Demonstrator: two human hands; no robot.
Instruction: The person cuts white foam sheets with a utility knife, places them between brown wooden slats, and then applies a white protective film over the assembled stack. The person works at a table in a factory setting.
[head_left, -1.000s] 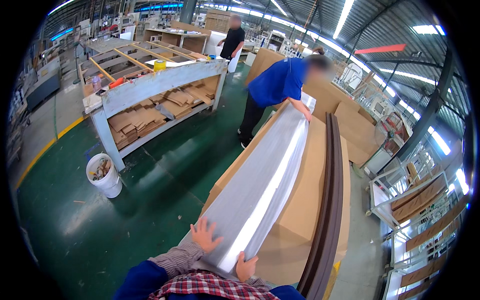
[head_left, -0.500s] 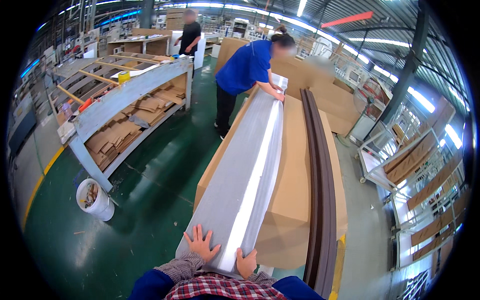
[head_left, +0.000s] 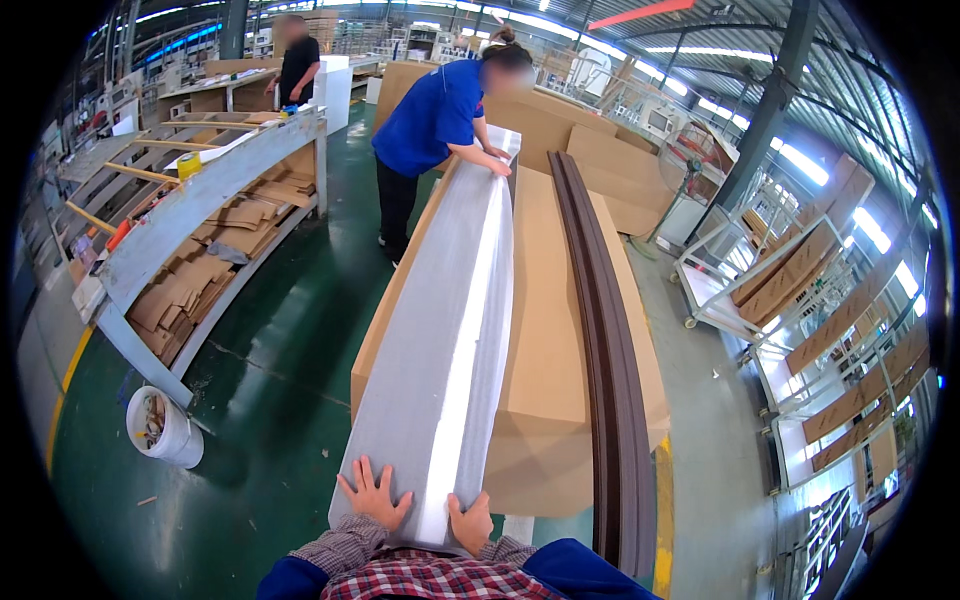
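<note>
A long package wrapped in grey-white foam sheet (head_left: pixel 455 310) is being pressed down at its near end by both hands of the person. The left hand (head_left: pixel 375 497) is being laid flat on the wrap with the fingers spread wide, so nothing is being grasped by it. The right hand (head_left: pixel 470 522) is also being kept open, with the palm on the wrap close to the near edge and the thumb pointing up along the package. The two hands are being held near each other, with a bright strip of reflected light running between them.

The wrapped package is lying lengthwise on a stack of flat brown cardboard (head_left: pixel 545 350), which is being used as the surface, and it is reaching from the person far away to the other end. There, the far end is being touched by the hands of a co-worker in a blue shirt (head_left: pixel 435 110), who is bending over it. Just beside the package, on the right part of the cardboard, long dark brown strips (head_left: pixel 600 330) are lying parallel to it.

On the left, over the green floor (head_left: pixel 290 360), a grey rack with cardboard pieces (head_left: pixel 200 270) is standing, and a white bucket (head_left: pixel 162 428) is placed near its foot. Another person in dark clothes (head_left: pixel 297 60) is standing far behind.
</note>
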